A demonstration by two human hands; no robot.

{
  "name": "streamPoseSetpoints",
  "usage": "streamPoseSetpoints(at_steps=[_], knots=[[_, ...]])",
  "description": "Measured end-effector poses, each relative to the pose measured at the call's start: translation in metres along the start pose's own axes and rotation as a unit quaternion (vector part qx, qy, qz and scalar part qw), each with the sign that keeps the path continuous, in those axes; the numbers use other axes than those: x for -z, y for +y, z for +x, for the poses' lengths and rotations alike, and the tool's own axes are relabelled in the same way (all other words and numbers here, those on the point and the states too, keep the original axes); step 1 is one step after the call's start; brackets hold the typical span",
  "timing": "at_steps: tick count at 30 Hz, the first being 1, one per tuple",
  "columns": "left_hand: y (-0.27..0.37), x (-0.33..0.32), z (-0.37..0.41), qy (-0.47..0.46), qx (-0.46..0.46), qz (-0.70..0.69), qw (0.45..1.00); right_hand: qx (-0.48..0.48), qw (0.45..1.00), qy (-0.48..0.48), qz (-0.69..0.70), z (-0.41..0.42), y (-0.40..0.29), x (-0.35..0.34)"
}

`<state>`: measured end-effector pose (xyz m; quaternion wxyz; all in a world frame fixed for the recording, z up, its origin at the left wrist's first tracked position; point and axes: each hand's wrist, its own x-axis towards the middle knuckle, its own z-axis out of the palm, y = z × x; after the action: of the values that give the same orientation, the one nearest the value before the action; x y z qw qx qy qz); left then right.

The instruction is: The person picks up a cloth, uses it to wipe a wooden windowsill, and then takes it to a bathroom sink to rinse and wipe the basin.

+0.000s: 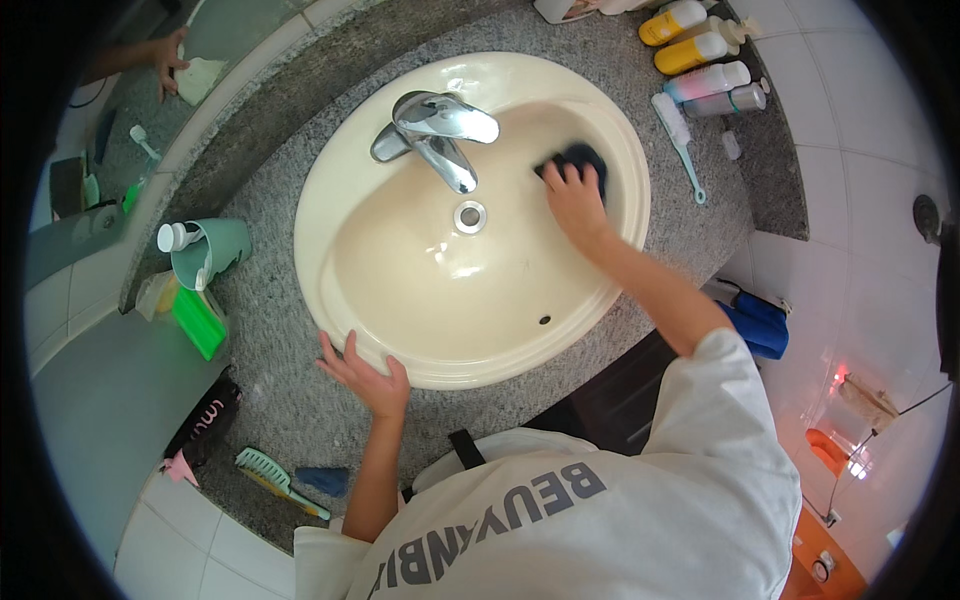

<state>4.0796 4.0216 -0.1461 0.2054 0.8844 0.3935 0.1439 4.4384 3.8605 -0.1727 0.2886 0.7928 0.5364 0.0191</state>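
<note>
A cream oval washbasin (420, 300) is set into a grey stone counter (277, 397). My right hand (577, 202) presses a dark cloth (589, 159) against the basin's inner wall at the right; the cloth is slightly blurred and partly hidden by my fingers. At the basin's front left, my left hand (371, 379) rests on the rim with its fingers apart and nothing in them. A chrome single-lever tap (446, 131) stands at the back, its spout above the metal drain (470, 217). A small dark overflow hole (545, 320) shows in the front wall.
Several bottles (690, 52) and a light-blue scrubbing brush (681, 142) lie or stand at the back right. On the left are a green cup (229, 244), a bright green packet (199, 322), a hairbrush (270, 472) and a folded blue cloth (324, 480). A mirror (150, 112) borders the counter.
</note>
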Motion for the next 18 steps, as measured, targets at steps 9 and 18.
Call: streamPoseSetpoints(at_steps=[9,18], knots=[[0.002,0.000,-0.001,-0.001,-0.005,-0.004,1.000,-0.031,0.700,-0.101,0.706,-0.027,-0.188,0.095],[0.003,0.002,0.001,-0.002,0.006,-0.009,1.000,-0.086,0.793,-0.335,0.501,0.014,-0.109,0.057]])
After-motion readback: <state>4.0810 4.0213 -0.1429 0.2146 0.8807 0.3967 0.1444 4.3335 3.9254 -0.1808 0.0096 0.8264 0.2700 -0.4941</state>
